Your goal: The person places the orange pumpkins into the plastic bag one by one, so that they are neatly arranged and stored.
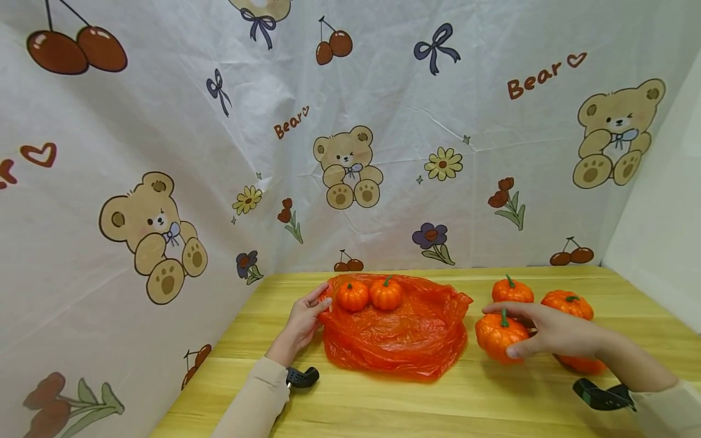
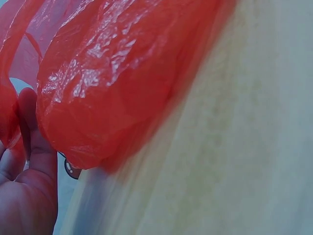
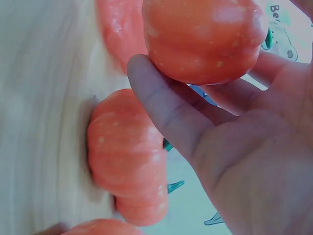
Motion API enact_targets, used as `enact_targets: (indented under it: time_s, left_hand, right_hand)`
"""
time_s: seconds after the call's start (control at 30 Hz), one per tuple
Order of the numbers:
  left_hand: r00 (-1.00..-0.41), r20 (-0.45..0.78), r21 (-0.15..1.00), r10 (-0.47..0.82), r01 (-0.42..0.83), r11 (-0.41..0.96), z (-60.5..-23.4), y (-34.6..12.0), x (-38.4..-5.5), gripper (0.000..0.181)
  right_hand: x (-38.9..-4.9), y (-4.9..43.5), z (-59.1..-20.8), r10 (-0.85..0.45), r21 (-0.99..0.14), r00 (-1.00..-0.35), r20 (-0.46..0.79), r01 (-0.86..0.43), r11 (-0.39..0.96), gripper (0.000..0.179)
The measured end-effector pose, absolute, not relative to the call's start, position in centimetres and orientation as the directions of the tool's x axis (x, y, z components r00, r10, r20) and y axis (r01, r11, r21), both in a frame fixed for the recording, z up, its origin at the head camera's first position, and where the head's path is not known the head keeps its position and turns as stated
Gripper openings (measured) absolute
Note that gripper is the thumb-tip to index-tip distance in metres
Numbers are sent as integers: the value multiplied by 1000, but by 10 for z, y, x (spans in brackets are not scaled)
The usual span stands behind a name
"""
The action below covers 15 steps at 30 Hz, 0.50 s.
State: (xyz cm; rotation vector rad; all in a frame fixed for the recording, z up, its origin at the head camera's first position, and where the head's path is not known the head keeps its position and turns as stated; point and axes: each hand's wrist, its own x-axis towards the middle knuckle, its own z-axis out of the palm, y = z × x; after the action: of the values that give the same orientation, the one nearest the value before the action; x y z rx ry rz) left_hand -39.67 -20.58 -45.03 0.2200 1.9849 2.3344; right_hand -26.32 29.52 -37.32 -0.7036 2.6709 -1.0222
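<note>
A thin red plastic bag (image 1: 394, 340) lies spread with its mouth up on the wooden table. Its left rim is pinched by my left hand (image 1: 301, 319); in the left wrist view the bag's film (image 2: 107, 93) passes between the thumb and fingers. Two small orange pumpkins with green stems, a left one (image 1: 353, 296) and a right one (image 1: 386, 295), sit inside at the back left. To the right of the bag, my right hand (image 1: 558, 328) grips another orange pumpkin (image 1: 495, 338) from its side. The right wrist view shows this pumpkin (image 3: 200, 39) above the table, its stem (image 3: 268, 39) partly visible.
Behind and beside the right hand stand more pumpkins: one at the back (image 1: 512, 291), one farther right (image 1: 566, 303), and one partly hidden under the hand (image 1: 583, 364). A white cloth printed with bears (image 1: 350, 176) hangs behind the table (image 1: 350, 407) and along its left.
</note>
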Motion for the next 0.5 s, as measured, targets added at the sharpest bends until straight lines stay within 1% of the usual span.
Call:
enact_targets:
  time_s: [0.1,0.23,0.5]
  left_hand:
    - [-987,63,986,147,38,-165,-450,-206,-396,57]
    - [-987,67,985,147,42,-167,-450,-206,-397,57]
    - [-985,73,985,156,46,-167,-451,-206,-398,57]
  right_hand:
    - [-265,291,-370,-485,-689,-874,-15,-342,638,71]
    - [-268,285,-364,-469,-711,-883,12,-337,618,69]
    - [-272,266,-350,-403,-752,-915,22,-280,596,72]
